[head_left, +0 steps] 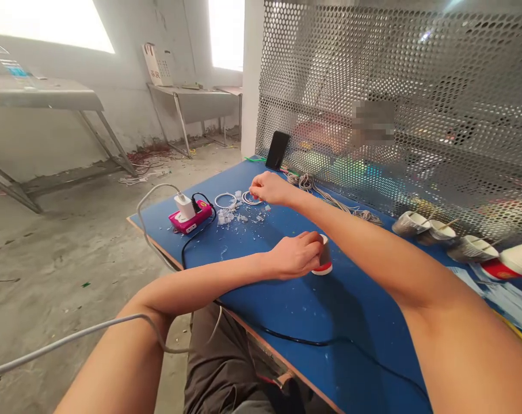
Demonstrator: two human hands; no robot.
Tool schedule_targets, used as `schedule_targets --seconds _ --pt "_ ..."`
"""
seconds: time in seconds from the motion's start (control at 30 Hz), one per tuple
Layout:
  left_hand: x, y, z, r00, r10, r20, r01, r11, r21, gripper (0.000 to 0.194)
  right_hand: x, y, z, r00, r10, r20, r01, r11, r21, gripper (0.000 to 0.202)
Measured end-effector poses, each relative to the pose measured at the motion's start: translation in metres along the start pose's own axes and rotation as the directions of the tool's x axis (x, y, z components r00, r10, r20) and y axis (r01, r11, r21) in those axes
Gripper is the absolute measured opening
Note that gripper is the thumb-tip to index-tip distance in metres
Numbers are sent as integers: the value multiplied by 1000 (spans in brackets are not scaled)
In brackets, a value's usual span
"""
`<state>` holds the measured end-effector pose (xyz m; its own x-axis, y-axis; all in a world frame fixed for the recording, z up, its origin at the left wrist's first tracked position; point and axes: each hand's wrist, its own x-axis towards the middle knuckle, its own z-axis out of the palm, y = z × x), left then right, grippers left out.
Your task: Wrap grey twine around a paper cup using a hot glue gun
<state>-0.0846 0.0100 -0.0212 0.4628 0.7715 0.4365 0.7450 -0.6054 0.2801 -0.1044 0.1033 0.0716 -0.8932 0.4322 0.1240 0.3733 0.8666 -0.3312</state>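
Note:
A small cup [326,253], greyish with a red band and white edge at its bottom, stands on the blue table [286,305]. My left hand [298,254] has its fingers curled around the cup's left side and top. Farther off, my right hand [266,187] is pinched downward over a white ring [251,200]; whatever its fingertips hold is hidden. Another white ring [225,201] lies to the left, among white scraps [226,217] and small crumbs.
A pink power strip [191,219] with a white plug [184,206] sits at the left edge. A black cord [295,339] crosses the front. A phone [278,150] leans on the perforated metal screen [312,75]. Several wrapped cups [472,249] and bundled cords [330,196] line the right side.

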Motion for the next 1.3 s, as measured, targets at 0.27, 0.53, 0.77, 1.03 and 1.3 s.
schedule_targets --seconds 0.27,0.53,0.77,1.03,1.3 --pt "15 5 15 945 304 121 -324 918 229 26 -5 1 -1 1000 22 -12 -20 989 145 14" --pt "14 23 5 899 438 31 -428 859 281 23 -16 7 -7 999 34 -3 -33 980 198 29" --pt "-29 -4 -36 990 -50 -129 43 997 -56 23 -20 18 -4 996 81 -36 -73 979 189 10" --pt "-63 -65 -91 589 -796 -141 742 602 -294 20 -18 15 19 990 91 112 -114 969 219 9" --pt "-54 -83 -100 518 -855 -11 731 449 -513 15 -5 11 21 989 132 62 -142 972 186 20"
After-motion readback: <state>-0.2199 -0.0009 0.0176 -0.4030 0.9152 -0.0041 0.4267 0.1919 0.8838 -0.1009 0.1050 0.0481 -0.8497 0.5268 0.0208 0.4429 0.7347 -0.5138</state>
